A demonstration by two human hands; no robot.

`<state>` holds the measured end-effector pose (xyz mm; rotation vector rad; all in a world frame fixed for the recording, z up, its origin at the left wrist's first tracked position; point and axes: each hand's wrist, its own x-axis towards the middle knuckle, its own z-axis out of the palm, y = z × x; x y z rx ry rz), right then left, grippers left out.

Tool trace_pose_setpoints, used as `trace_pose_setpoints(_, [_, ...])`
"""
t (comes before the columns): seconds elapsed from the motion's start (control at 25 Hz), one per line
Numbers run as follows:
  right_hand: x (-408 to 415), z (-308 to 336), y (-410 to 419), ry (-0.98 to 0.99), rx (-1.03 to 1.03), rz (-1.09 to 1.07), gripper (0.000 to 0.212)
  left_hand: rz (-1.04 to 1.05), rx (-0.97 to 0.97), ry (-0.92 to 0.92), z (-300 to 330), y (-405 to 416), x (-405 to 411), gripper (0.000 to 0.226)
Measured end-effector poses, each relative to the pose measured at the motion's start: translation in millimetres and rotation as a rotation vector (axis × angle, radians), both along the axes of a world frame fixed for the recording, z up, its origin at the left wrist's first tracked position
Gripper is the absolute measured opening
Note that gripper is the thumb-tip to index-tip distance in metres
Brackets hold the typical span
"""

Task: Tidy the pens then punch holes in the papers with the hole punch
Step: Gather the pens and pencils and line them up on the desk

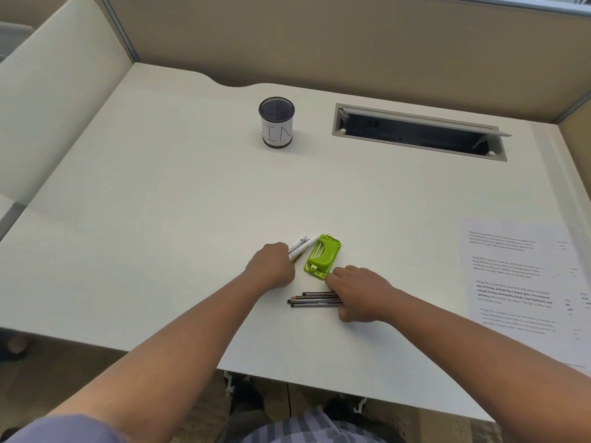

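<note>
A green hole punch (322, 257) lies on the white desk (160, 219), near the front. Just left of it, my left hand (271, 266) is closed around white pens (299, 248) whose ends stick out past the fingers. Below the punch, several dark pens (315, 299) lie side by side on the desk, and my right hand (359, 292) is closed over their right ends. A black mesh pen cup (276, 122) with a white label stands upright at the back. Printed papers (518, 282) lie at the desk's right edge.
An open cable slot (419, 131) with a raised grey flap is set into the desk at the back right. Beige partition walls (319, 43) close the back and sides. The desk's front edge runs just below my forearms.
</note>
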<state>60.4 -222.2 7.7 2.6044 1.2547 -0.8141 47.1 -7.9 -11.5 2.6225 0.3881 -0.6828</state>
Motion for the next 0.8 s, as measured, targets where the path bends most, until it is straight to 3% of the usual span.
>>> trace_pose_setpoints(0.2, [0.4, 3.9, 4.1, 0.130, -0.054, -0.125, 0.022, -0.010, 0.019, -0.064, -1.0, 3.1, -11.0, 0.007])
trace_pose_setpoints(0.44, [0.0, 7.6, 0.4, 0.097, -0.023, -0.116, 0.003, 0.012, 0.023, -0.080, 2.0, 3.9, -18.8, 0.002])
trace_pose_setpoints(0.68, [-15.0, 4.9, -4.1, -0.023, -0.068, -0.034, 0.021, 0.071, -0.035, -0.117, 4.8, 4.1, -27.5, 0.005])
trace_pose_setpoints(0.8, [-22.4, 4.3, -7.7, -0.076, -0.051, -0.027, 0.026, 0.242, -0.176, -0.149, 2.9, 13.5, -35.2, 0.012])
